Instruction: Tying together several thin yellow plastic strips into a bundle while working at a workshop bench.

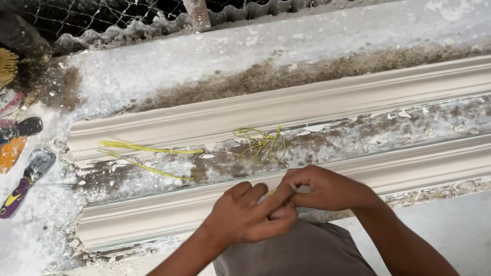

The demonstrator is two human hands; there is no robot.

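Yellow fibre strand (272, 192), thin, pinched between hands (282, 205)

fibres (258, 141) between mouldings (316, 101), scrapers (25, 177) left

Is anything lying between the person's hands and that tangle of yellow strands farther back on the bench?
Nothing visible. Both hands, left hand and right hand, meet over the near plaster moulding. Only that moulding and bare crusted bench lie before the yellow strands.

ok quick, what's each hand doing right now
Left hand: closed, pinching a yellow strand.
Right hand: closed, pinching the same strand.
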